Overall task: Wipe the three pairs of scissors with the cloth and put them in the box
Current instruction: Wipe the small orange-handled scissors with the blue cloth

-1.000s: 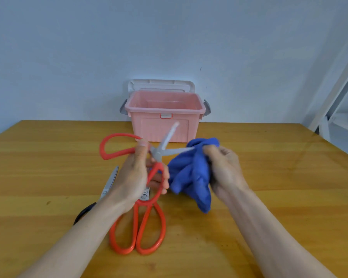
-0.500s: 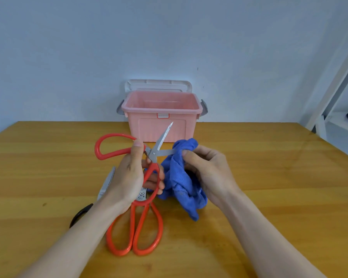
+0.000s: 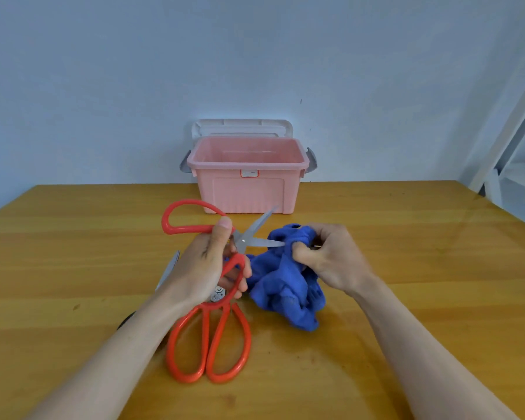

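My left hand (image 3: 208, 269) grips a pair of red-handled scissors (image 3: 182, 227) with its blades spread apart. My right hand (image 3: 328, 259) pinches the blue cloth (image 3: 282, 286) around the lower blade near its tip. A second pair of red-handled scissors (image 3: 208, 344) lies flat on the wooden table (image 3: 406, 268) under my left wrist. The third pair, black-handled scissors (image 3: 169, 269), lies further left, mostly hidden by my left forearm. The pink box (image 3: 246, 180) stands open at the table's far edge, and I see nothing inside it.
The box's white lid (image 3: 243, 127) leans against the wall behind it. A white shelf frame (image 3: 503, 140) stands off the table at the right. Bare tabletop stretches to both sides of my arms.
My right hand has slid the cloth outward along the lower blade, away from the pivot. My left hand keeps its grip on the spread scissors. The other two pairs have not moved.
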### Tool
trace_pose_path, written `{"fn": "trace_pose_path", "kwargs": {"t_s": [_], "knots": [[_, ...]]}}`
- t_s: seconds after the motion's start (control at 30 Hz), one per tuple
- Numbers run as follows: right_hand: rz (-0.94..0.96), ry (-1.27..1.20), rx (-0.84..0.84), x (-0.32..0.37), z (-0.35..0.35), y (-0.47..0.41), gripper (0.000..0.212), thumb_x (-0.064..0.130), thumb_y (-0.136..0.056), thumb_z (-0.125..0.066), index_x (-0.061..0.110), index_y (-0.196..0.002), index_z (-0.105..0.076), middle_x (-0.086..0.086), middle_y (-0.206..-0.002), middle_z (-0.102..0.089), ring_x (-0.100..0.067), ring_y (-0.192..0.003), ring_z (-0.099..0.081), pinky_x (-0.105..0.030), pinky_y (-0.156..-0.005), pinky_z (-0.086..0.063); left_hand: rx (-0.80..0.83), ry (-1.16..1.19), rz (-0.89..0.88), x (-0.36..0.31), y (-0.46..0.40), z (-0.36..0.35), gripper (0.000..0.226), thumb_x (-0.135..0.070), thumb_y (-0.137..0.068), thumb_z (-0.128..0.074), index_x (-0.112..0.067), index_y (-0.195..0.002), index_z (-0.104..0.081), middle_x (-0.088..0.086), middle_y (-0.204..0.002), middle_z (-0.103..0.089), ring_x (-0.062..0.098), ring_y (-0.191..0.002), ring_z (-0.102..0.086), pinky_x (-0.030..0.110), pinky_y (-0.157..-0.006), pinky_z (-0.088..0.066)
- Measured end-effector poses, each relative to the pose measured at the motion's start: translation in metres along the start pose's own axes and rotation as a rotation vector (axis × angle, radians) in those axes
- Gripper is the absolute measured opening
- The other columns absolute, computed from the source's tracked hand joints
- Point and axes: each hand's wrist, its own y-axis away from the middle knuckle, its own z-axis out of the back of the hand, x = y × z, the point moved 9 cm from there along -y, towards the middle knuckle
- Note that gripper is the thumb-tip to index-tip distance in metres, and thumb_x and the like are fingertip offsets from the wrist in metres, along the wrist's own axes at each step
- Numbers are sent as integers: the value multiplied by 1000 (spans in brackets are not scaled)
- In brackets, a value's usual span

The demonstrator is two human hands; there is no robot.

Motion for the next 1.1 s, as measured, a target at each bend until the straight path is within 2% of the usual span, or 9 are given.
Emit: {"fn": "trace_pose_path", "kwargs": {"t_s": [0.07,0.13,0.33,0.5,0.57,0.67,0.77,0.9,1.1], "knots": [[-31,22,-98,-11,20,-3,17,1,-83,-60,0,-66,-59,3,-59,-57,-11,-54,-51,-31,-53,-43,-113,89,2,-1,-6,26,63,-53,-101,-18,-2,-78,-48,16,-57,-60,28,-45,-55,33,-46,-49],[-56,-41,-175,-15,33,-2,19,3,-86,-60,2,-68,-62,-2,-59,-56,-13,-53,-50,-30,-48,-42,-137,87,15,1,-8,38,65,-54,-100,-18,-4,-74,-49,18,-59,-59,29,-46,-55,34,-48,-50],[-89,-299,-189,-19,16,-5,11,9,-93,-62,8,-85,-70,-4,-68,-65,-15,-59,-59,-26,-51,-48,155,37,157,21,-1,7,84,-70,-91,-21,1,-65,-59,27,-62,-57,34,-53,-57,38,-56,-50],[-172,-484,-206,-26,14,-4,3,10,-95,-61,9,-92,-60,-2,-68,-64,-14,-53,-59,-28,-48,-37,332,-39,195,21,11,-12,82,-69,-90,-23,0,-64,-59,24,-60,-59,31,-51,-58,32,-54,-49],[-180,-572,-184,-22,12,-4,6,8,-94,-60,11,-89,-57,-7,-72,-64,-22,-59,-59,-29,-48,-34,405,-81,202,21,17,-21,76,-67,-92,-24,-4,-69,-57,21,-63,-61,30,-53,-58,32,-55,-49],[-135,-600,-138,-5,9,0,8,5,-93,-62,8,-91,-55,-11,-80,-68,-25,-70,-67,-28,-49,-43,478,-150,192,22,23,-32,68,-62,-95,-23,-7,-71,-55,16,-63,-64,28,-52,-60,34,-55,-51],[-15,-417,-106,17,4,7,13,4,-88,-67,4,-89,-54,-8,-79,-68,-19,-72,-69,-26,-60,-51,508,-209,179,25,25,-35,72,-63,-95,-24,-2,-77,-56,18,-69,-66,31,-57,-61,35,-56,-52],[134,-155,-7,35,-10,14,15,4,-87,-69,4,-88,-54,-14,-72,-58,-20,-66,-59,-30,-60,-47,464,-282,181,29,20,-31,80,-66,-93,-24,10,-94,-48,15,-70,-68,30,-57,-63,36,-57,-53],[254,107,119,41,-23,20,15,6,-89,-68,12,-84,-55,-1,-75,-57,-7,-67,-55,-13,-65,-42,426,-281,190,28,17,-24,79,-66,-91,-24,8,-96,-50,15,-70,-68,29,-57,-64,38,-58,-53]]}}
